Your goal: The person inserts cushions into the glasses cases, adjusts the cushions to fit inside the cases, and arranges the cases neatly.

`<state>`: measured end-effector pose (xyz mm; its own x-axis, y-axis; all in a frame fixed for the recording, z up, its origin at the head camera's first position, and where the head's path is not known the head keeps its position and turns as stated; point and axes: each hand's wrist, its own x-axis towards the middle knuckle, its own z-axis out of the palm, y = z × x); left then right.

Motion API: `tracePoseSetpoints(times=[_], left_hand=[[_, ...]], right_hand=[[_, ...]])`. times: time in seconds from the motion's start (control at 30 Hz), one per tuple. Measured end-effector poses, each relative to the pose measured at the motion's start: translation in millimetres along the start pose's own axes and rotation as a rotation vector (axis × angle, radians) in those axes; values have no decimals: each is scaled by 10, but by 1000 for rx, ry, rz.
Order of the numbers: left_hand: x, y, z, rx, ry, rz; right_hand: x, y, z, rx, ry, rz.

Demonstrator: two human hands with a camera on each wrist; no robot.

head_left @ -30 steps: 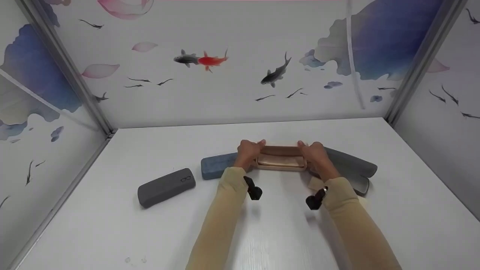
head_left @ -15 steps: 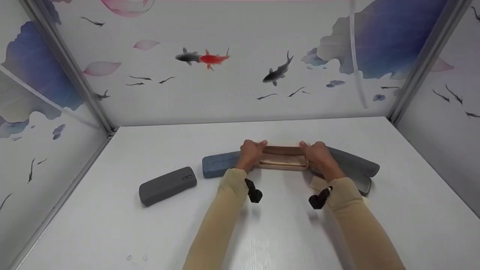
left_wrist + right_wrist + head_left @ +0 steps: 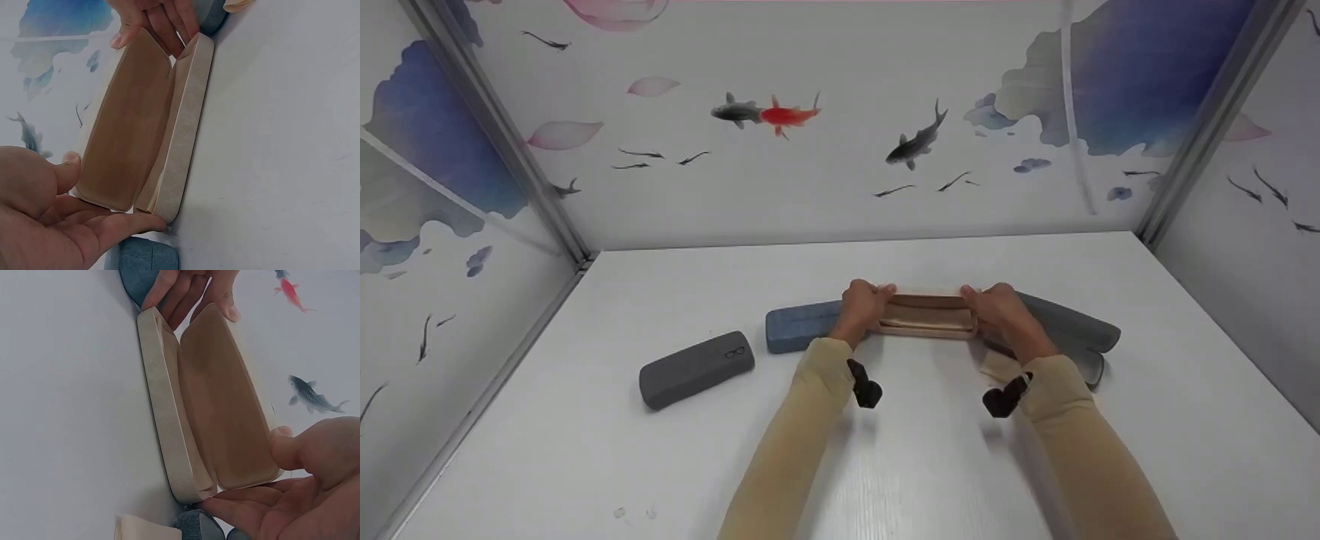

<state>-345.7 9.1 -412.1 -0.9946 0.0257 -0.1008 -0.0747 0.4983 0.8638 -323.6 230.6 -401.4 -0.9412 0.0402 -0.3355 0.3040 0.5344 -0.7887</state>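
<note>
A beige glasses case (image 3: 928, 332) stands with its lid (image 3: 126, 124) raised at an angle, the brown lining facing the person. A folded tan cloth (image 3: 928, 318) lies inside its base. My left hand (image 3: 861, 306) grips the case's left end, thumb on the lid's edge and fingers at the base's end. At the opposite end my right hand (image 3: 1002, 313) holds it the same way, its thumb (image 3: 283, 449) on the lid's edge. The base sits close over the white table.
A blue glasses case (image 3: 801, 328) lies just left of the left hand, and a closed grey glasses case (image 3: 697, 370) farther left. An open dark grey glasses case (image 3: 1069, 322) is right of the right hand, with a beige cloth (image 3: 999, 367) near it. Printed walls surround the table (image 3: 915, 465).
The beige case's lid has tipped slightly forward over its base, and more of its outer edge shows. Both hands keep their hold at the ends. The head view has shifted a little.
</note>
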Motion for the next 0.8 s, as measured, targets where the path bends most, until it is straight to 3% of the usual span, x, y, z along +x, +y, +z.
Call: tracePoseSetpoints(times=[0.33, 0.63, 0.8], left_hand=[[10, -22, -39, -15, -30, 12], [9, -23, -42, -43, -77, -20], [6, -18, -73, 0, -81, -25]], right_hand=[[1, -21, -13, -48, -17, 21], [-10, 41, -49, -80, -17, -66], [-21, 45, -58, -89, -40, -95]])
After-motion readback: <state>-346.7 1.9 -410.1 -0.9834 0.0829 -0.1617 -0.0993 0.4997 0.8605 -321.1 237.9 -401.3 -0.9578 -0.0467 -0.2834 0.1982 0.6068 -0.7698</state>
